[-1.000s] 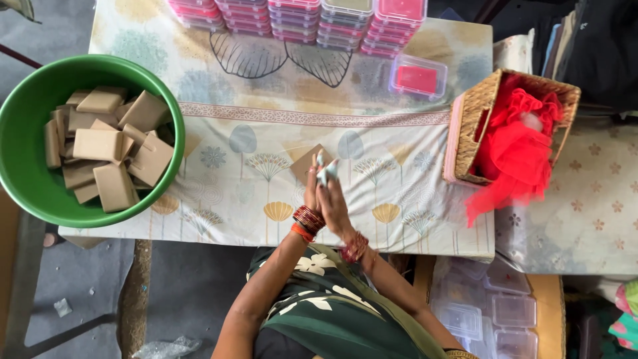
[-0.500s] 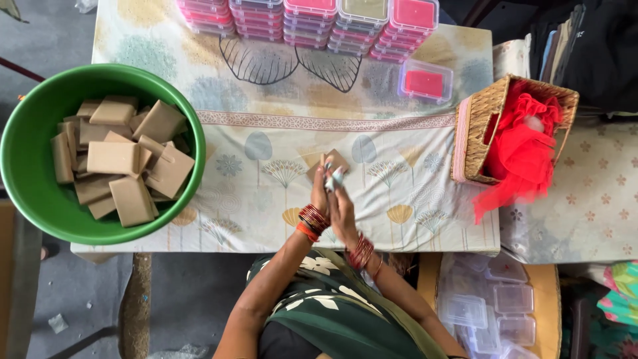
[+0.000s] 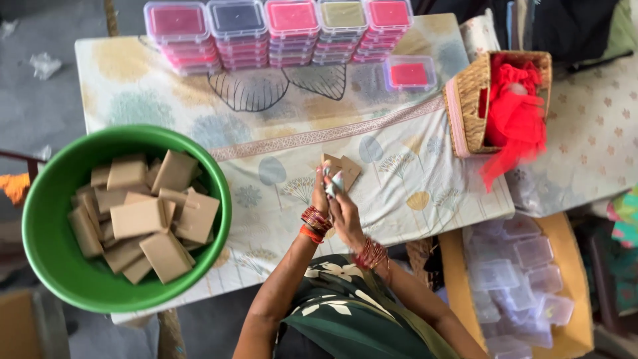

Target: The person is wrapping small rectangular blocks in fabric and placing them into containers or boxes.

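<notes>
Together, both hands pinched a small pale wrapper above the counter.
Left hand and right hand were closed on it, over a brown card square; a green tub of brown blocks sat left, a wicker basket right, stacked lidded boxes far.

Glossy green plastic tub holds matt cardboard boxes; basket is woven wicker.

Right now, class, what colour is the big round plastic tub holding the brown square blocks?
Green: the round plastic tub, clearest in the head view.
</notes>
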